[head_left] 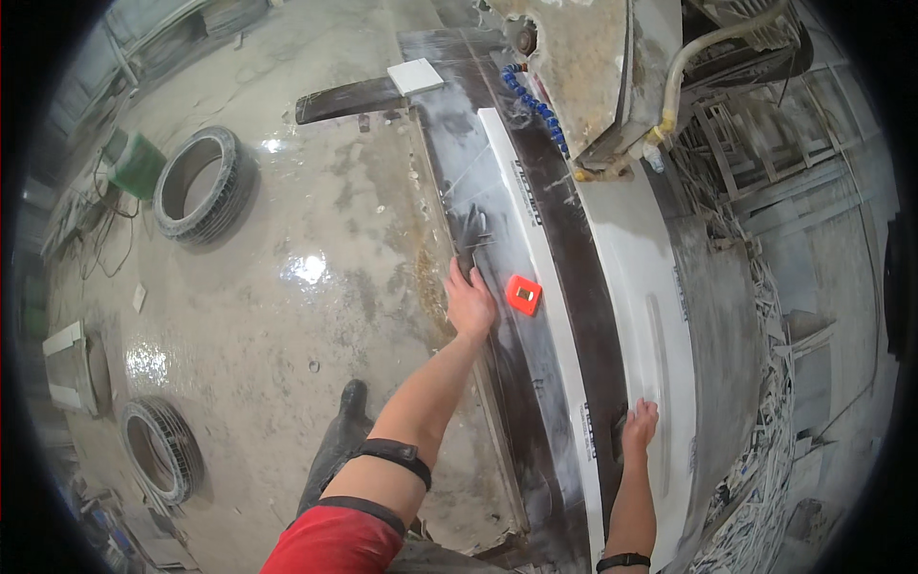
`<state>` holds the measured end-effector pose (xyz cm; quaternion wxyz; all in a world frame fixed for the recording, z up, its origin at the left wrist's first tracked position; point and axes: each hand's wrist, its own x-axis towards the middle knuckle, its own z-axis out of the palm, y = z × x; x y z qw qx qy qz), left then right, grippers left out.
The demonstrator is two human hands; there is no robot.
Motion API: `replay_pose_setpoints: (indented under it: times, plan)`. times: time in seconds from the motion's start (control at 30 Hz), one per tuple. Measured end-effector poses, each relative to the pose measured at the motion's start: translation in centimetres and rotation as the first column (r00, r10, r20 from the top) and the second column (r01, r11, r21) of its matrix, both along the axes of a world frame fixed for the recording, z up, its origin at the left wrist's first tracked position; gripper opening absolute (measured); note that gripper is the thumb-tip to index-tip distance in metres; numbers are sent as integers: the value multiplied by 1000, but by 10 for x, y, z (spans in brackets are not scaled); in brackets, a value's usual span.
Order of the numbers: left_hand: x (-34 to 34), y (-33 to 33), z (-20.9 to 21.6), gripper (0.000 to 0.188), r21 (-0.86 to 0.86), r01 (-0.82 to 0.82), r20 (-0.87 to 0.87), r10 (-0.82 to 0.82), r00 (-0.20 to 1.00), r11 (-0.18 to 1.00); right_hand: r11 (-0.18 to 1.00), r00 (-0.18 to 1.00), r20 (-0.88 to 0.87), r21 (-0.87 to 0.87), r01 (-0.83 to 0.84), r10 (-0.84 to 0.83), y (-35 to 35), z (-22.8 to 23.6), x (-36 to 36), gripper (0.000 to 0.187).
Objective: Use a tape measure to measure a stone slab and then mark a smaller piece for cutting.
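My left hand (470, 302) rests at the left edge of the wet, dark work table (521, 383), its fingers stretched out and apart. Close to its right, an orange-red tape measure (523, 295) lies on the table beside a long, narrow white strip (535, 230). My right hand (639, 429) is farther right and nearer to me, at the left edge of a wide white slab (643, 277). Its fingers are curled over that edge; a small dark shape shows beside it, too unclear to name. A dark gap of table separates strip and slab.
A machine head (583, 86) with a blue segmented hose (537, 110) stands over the slab's far end. A small white tile (415, 77) lies at the table's far end. Tyres (198, 185) and a green canister (134, 165) stand on the wet floor at left; offcuts (755, 469) pile up at right.
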<state>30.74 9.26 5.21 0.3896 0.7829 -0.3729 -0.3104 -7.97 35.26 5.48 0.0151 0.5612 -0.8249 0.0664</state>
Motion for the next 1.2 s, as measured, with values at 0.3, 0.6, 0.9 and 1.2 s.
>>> replay_pose_setpoints:
  times: [0.3, 0.6, 0.9, 1.2]
  plan:
    - [9, 11, 2, 54, 17, 9, -12, -9, 1000, 1000, 999, 1000, 13, 18, 27, -27, 3, 2, 16, 40]
    - [15, -4, -34, 57, -157, 121, -122, -141, 982, 980, 997, 999, -44, -77, -5, 2, 4, -5, 3, 41]
    - [3, -6, -42, 62, -248, 122, -118, -155, 981, 961, 985, 986, -18, -43, 165, -166, 0, 13, 18, 37]
    - [4, -8, -47, 59, -181, 153, -45, -163, 986, 972, 978, 978, -39, 5, 207, -207, 3, 12, 16, 30]
